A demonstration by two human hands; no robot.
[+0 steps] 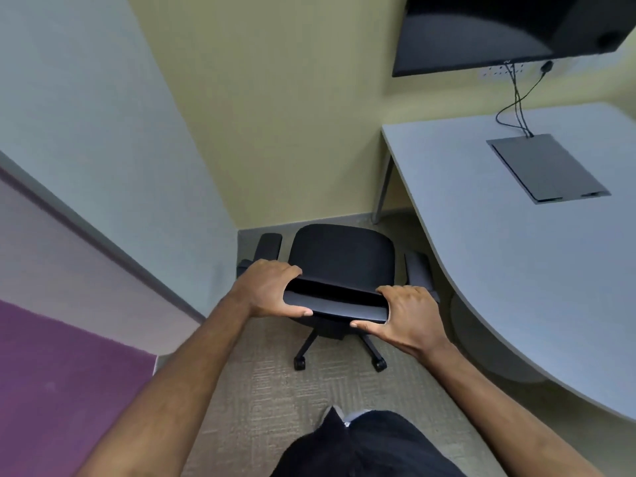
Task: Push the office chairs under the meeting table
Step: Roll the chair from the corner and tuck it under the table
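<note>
A black office chair [340, 256] with armrests and castors stands in the room's corner, its seat facing the far wall, just left of the grey meeting table [499, 270]. My left hand [268, 287] grips the left end of the chair's backrest top. My right hand [406, 313] grips its right end. The chair's right armrest sits close to the table's curved edge; the seat is outside the table.
Walls close in at left and straight ahead. A dark screen [499, 32] hangs above the table, with cables running down to a dark cable hatch [547, 166] in the tabletop. A table leg [383, 187] stands near the wall. Carpeted floor lies beneath me.
</note>
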